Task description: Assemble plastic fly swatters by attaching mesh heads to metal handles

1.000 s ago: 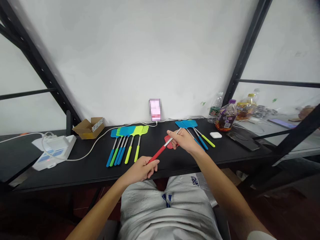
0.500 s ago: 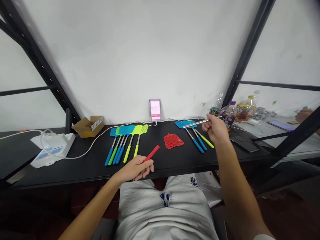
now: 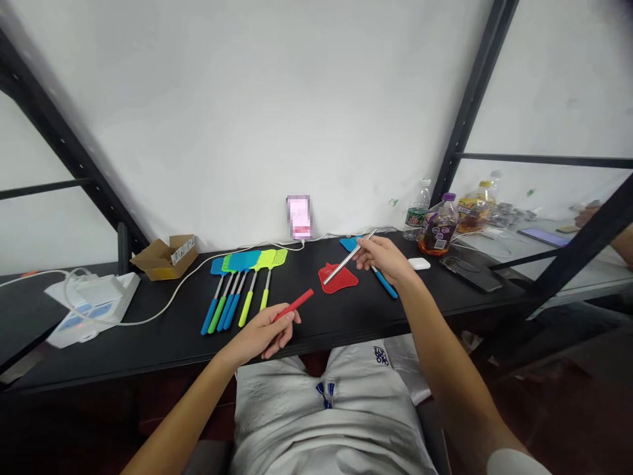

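My left hand (image 3: 275,331) is closed around a red handle grip (image 3: 295,305), its free end pointing up and right. In my right hand (image 3: 380,257) is a thin metal rod (image 3: 341,265), pinched near its upper end; the lower end slants down over a red fly swatter head (image 3: 346,282) lying on the table. Behind and below the right hand lie blue fly swatters, one blue handle (image 3: 385,285) showing, the rest hidden by the hand. To the left, several blue, green and yellow fly swatters (image 3: 246,261) lie side by side with handles toward me.
On the left are an open cardboard box (image 3: 165,258) and a white power strip (image 3: 96,307) with cables. A phone (image 3: 299,218) leans on the wall. At right stand a clear bottle (image 3: 418,210) and a purple-capped bottle (image 3: 439,227), near a dark phone (image 3: 469,273) and a white case (image 3: 419,264).
My right hand has moved left and toward me, bringing the metal rod from above the blue swatters to over the red swatter head. My left hand still holds the red grip.
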`<state>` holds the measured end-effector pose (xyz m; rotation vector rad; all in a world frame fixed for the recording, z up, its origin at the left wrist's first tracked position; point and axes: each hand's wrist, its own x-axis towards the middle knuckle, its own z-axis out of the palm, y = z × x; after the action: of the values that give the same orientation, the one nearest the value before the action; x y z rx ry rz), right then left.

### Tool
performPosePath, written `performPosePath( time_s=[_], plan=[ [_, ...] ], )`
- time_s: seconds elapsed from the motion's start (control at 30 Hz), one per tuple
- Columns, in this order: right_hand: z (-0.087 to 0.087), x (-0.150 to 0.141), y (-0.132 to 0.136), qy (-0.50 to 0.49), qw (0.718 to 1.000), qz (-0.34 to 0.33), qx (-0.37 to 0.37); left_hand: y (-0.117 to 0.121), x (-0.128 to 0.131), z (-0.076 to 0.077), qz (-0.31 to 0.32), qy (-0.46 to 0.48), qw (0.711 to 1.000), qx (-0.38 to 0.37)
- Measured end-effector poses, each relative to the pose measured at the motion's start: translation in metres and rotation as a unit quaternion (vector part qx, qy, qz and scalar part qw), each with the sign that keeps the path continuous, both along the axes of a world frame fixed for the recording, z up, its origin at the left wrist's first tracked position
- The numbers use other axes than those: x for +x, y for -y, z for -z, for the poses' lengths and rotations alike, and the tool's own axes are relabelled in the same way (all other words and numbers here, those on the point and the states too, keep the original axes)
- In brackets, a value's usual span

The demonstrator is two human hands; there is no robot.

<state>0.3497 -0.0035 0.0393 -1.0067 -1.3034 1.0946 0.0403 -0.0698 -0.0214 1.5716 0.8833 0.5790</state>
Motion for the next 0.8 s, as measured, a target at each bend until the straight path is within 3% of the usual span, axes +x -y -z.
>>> performPosePath(
  time_s=[0.23,0.43,0.8],
  plan=[
    [0.000,-0.014,0.008,-0.021,0.998,-0.054,0.001,0.002,0.003,-0.002,0.001,0.020,1.000,-0.005],
    [-0.004,-0.023,0.014,-0.070,0.996,-0.058,-0.015,0.001,0.003,-0.002,0.002,0.026,1.000,-0.008],
    [-0.007,-0.026,0.019,-0.068,0.994,-0.080,-0.005,0.003,0.005,-0.004,-0.006,0.022,1.000,-0.007]
  ],
)
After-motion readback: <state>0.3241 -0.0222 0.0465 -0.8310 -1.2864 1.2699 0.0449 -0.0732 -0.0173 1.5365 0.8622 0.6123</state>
